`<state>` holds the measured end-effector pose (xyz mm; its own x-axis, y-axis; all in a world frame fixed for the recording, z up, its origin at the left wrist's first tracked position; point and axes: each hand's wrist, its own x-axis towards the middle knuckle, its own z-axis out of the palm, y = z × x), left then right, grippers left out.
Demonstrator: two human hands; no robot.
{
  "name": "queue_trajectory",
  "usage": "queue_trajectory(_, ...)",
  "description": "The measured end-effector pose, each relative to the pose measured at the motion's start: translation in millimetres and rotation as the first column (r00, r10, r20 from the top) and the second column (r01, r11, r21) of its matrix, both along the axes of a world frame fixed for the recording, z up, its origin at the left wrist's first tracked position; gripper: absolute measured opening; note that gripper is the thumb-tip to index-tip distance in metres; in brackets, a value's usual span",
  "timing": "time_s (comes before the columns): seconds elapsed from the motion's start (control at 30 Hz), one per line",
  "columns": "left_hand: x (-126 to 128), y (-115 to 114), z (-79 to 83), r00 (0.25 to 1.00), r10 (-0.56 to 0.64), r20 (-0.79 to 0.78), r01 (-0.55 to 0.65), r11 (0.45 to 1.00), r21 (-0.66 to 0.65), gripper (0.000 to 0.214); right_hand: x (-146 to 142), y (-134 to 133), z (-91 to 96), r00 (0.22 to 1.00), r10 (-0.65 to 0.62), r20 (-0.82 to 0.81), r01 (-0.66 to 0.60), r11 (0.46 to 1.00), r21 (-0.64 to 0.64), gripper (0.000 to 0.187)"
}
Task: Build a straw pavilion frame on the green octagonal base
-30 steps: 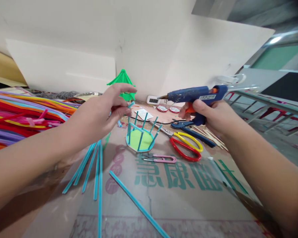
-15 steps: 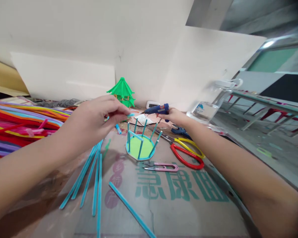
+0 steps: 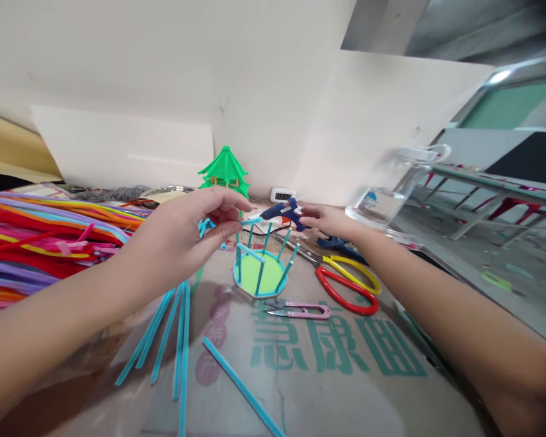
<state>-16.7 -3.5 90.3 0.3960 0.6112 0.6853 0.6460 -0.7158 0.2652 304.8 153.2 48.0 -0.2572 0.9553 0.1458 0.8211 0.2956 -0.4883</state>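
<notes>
My left hand is closed, with thumb and forefinger pinching a short light-blue pipe cleaner piece. My right hand grips the handle of a dark blue glue gun. The gun's nozzle points left, close to the pinched piece; whether they touch I cannot tell. Below both hands stands a small frame with a light-green base, a blue rim and several upright blue posts. One blue bar joins the tops of two posts at its left front. Pink thread snips lie just in front of it.
Red-and-yellow-handled scissors lie at right. Loose blue strips are spread at front left, with another strip nearby. Colourful pipe cleaners pile up at left. Behind stand a green pagoda model, a small timer and a clear jug.
The glue gun has tilted and moved slightly left and down. My left hand has shifted a little to the right and down with the blue piece, bringing it nearer the nozzle.
</notes>
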Motion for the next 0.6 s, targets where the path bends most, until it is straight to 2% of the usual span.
queue_trajectory(0.13,7.2,-9.5,2.8,1.0,-0.025,-0.006,0.025,1.0,0.008,0.02,19.0,-38.1,28.3,0.986,-0.156,0.055,0.146,0.978,0.149,0.032)
queue_trajectory(0.2,14.9,-13.6,5.2,0.998,-0.057,-0.019,0.057,0.998,0.018,0.021,14.9,-65.8,46.8,0.97,-0.241,0.009,0.225,0.918,0.328,0.03)
queue_trajectory(0.23,19.5,-15.2,7.1,0.997,-0.075,-0.027,0.076,0.997,0.024,0.022,8.4,-81.9,56.6,0.979,-0.197,-0.049,0.2,0.886,0.418,0.027)
queue_trajectory(0.27,24.2,-16.5,9.5,0.995,-0.096,-0.031,0.097,0.995,0.031,0.024,-0.8,-98.8,66.1,0.99,-0.094,-0.1,0.132,0.857,0.498,0.024)
queue_trajectory(0.33,32.5,-18.4,14.9,0.991,-0.131,-0.018,0.131,0.991,0.029,0.027,-23.6,-132.2,82.3,0.986,0.126,-0.105,-0.035,0.785,0.618,0.019)
queue_trajectory(0.43,38.4,-20.3,18.3,0.982,-0.166,0.094,0.167,0.986,-0.01,0.036,-55.5,-168.2,92.1,0.945,0.324,0.036,-0.256,0.67,0.696,0.012)
queue_trajectory(0.5,37.0,-21.2,15.0,0.97,-0.173,0.172,0.185,0.982,-0.051,0.042,-67.4,-177.6,87.7,0.901,0.406,0.154,-0.382,0.572,0.726,0.011)
queue_trajectory(0.6,31.2,-21.2,5.2,0.962,-0.171,0.213,0.194,0.976,-0.094,0.048,-71.6,-176.3,72.2,0.859,0.414,0.3,-0.478,0.442,0.759,0.012)
